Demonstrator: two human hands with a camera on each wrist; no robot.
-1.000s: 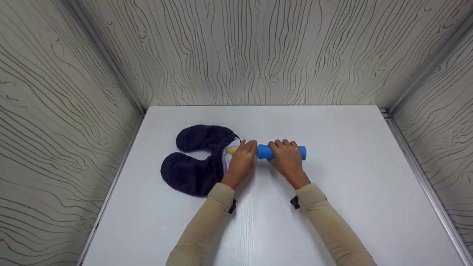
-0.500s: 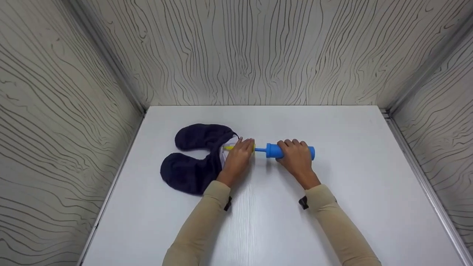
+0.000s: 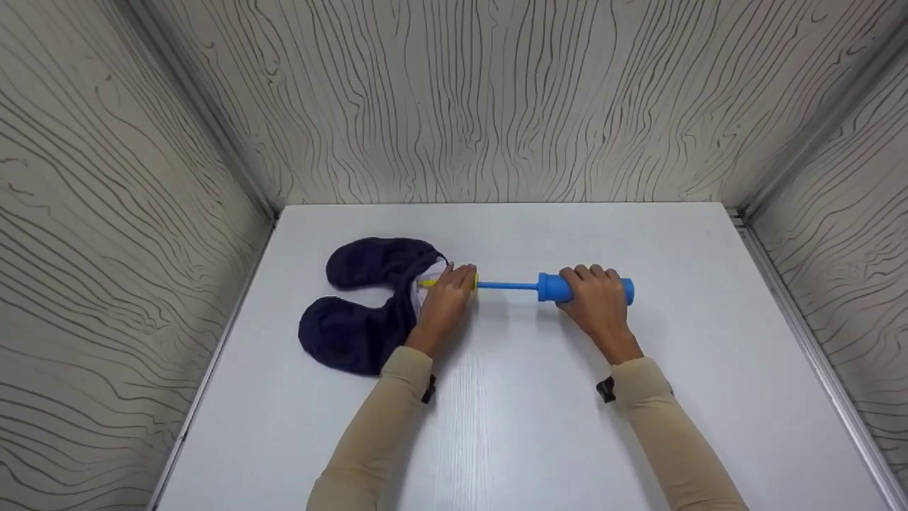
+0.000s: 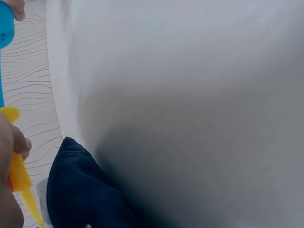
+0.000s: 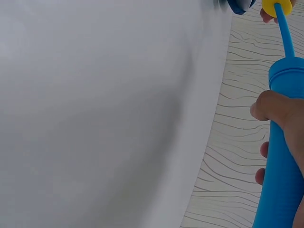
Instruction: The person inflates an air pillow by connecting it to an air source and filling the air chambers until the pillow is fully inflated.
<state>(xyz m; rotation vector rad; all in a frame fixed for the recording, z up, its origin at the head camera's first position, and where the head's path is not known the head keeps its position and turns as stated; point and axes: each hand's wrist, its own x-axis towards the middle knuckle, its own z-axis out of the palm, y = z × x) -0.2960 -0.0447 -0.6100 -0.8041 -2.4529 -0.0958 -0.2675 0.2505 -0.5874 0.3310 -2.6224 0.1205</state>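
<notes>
A hand air pump joins both hands: its blue barrel [image 3: 552, 287] is on the right, a thin blue rod [image 3: 507, 285] runs left, and a yellow nozzle end [image 4: 20, 175] tapers to a tip. My left hand [image 3: 445, 301] grips the yellow end, fingers curled round it. My right hand [image 3: 594, 301] wraps round the barrel, with the thumb along it in the right wrist view. The nozzle tip points into the white-lined opening of a navy U-shaped neck pillow [image 3: 355, 333] lying at the left; whether it sits in a valve is hidden.
A white table [image 3: 496, 426] lies under everything. Wood-patterned panels [image 3: 454, 106] stand at the back and on both sides, with grey metal strips along their corners. A black wrist strap part [image 3: 606, 389] shows at the right cuff.
My right hand has drawn the blue barrel to the right, so a long length of rod now shows. My left hand, the yellow end and the pillow have shifted slightly left.
</notes>
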